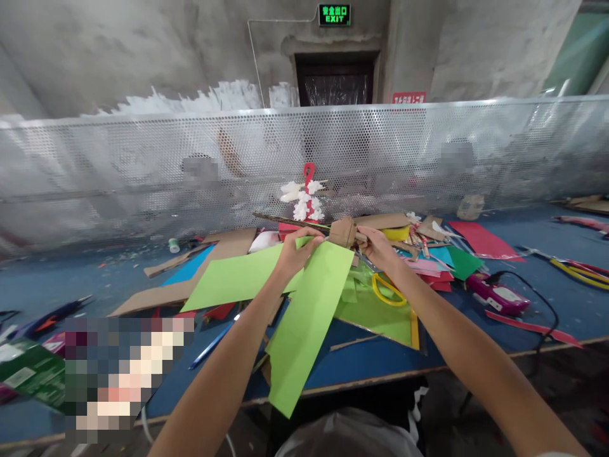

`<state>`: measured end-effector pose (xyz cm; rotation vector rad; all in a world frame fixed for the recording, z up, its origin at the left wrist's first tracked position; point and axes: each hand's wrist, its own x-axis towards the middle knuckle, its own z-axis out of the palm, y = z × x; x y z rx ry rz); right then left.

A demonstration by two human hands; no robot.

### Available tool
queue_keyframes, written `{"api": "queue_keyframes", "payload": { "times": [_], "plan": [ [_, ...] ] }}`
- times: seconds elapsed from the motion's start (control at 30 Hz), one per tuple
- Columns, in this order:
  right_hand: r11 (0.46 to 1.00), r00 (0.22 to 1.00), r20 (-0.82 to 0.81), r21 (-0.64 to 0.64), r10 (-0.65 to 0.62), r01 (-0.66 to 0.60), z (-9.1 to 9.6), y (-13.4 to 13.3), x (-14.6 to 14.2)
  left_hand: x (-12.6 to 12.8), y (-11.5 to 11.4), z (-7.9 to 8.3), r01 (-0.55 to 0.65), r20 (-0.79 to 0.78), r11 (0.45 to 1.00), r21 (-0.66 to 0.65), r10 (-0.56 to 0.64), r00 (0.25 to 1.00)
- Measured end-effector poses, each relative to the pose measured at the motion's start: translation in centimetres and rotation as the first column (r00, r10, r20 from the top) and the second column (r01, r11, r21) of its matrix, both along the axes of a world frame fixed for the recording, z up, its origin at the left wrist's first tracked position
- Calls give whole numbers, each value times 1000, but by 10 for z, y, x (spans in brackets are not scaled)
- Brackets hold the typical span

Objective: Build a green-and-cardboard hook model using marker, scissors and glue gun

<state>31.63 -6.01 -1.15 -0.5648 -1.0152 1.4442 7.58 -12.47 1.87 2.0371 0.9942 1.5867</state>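
My left hand (pixel 295 251) is closed, pinching the top of a long light-green paper strip (pixel 311 317) that hangs past the table's front edge. My right hand (pixel 379 247) is closed on the right side of a small brown cardboard piece (pixel 341 233). A thin dark stick (pixel 285 219) runs from the left up to this cardboard; whether it is attached there I cannot tell. Another light-green paper sheet (pixel 238 277) lies to the left, partly under my left forearm. Just behind my hands stands a red shape with white flower-like pieces (pixel 303 204).
Yellow-handled scissors (pixel 387 291) lie on green paper near my right forearm. Farther right are a purple device (pixel 497 296) with a black cable, red paper (pixel 483 240) and yellow-handled pliers (pixel 575 270). A blue pen (pixel 214 343) sits left. A perforated metal screen (pixel 380 158) closes off the back.
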Motion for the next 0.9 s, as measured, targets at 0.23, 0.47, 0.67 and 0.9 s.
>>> {"api": "queue_keyframes", "payload": {
  "times": [0.23,0.47,0.67,0.9],
  "plan": [
    [1000,1000,-12,-24,5,-6,0,1,3,-9,3,8,23,-133,997,74,-13,991],
    [997,1000,-25,-76,20,-22,1,5,9,-19,3,8,-32,-98,988,-154,17,995],
    [994,999,-25,-102,21,-24,1,6,10,-17,-9,14,42,0,950,-310,-45,999],
    [997,1000,-7,-75,25,-25,1,4,8,-13,-13,14,299,153,912,-281,-265,952]
  ]
}}
